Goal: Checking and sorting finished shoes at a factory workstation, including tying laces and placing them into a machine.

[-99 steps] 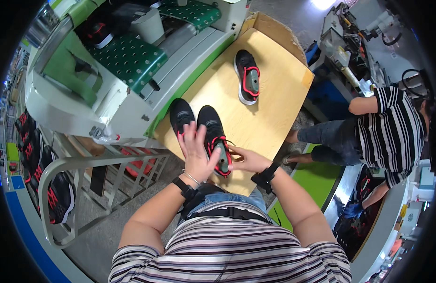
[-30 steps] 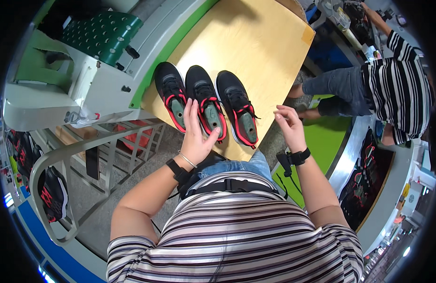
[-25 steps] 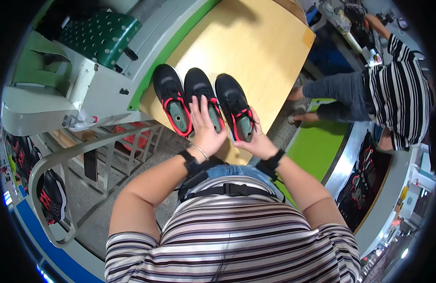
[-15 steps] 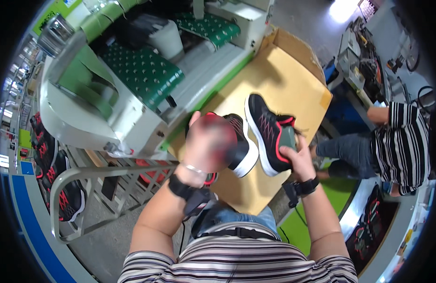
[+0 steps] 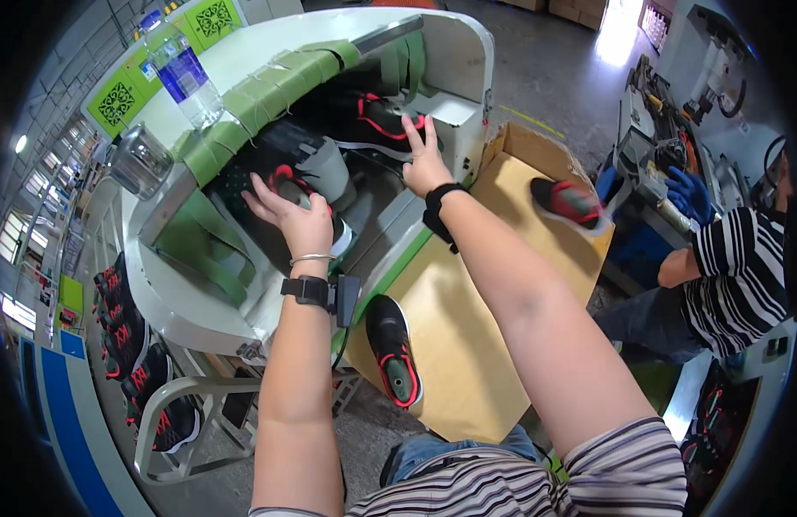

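Holds left hand [image 5: 305, 226] spread at near shoe [image 5: 295, 184], 10 o'clock, and right hand [image 5: 425, 166] released, fingers extended, at far shoe [image 5: 374, 128], 12 o'clock, inside machine [image 5: 170, 297]. Note 1 table shoe [image 5: 388, 338], 6 o'clock.

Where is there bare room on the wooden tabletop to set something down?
The tabletop is bare between the near sneaker and the blurred far sneaker, partly hidden by the right forearm. The machine is crowded inside: left hand, right hand, sneakers.

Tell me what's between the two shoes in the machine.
In the head view, a pale grey block lies between the left shoe, by the left hand, and the right shoe, by the right hand.
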The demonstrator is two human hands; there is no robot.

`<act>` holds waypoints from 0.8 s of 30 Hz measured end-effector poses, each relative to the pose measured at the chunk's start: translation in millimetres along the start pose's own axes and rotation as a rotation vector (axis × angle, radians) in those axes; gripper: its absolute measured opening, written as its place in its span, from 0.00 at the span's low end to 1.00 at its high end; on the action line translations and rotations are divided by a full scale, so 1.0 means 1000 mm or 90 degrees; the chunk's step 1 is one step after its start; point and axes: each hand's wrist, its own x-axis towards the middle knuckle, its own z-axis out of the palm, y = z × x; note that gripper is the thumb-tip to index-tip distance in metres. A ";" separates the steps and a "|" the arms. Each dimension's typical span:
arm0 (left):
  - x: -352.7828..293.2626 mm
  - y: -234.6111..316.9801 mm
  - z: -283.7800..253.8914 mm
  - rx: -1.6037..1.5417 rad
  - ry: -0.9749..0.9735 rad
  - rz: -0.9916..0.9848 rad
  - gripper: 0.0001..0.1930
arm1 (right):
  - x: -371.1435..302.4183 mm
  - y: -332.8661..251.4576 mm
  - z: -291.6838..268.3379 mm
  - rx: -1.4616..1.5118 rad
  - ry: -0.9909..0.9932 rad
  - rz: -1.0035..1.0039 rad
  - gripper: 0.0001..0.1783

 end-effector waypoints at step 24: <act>-0.271 -0.020 -0.079 0.166 -0.487 0.089 0.31 | -0.292 0.043 -0.057 -0.240 -0.218 0.161 0.53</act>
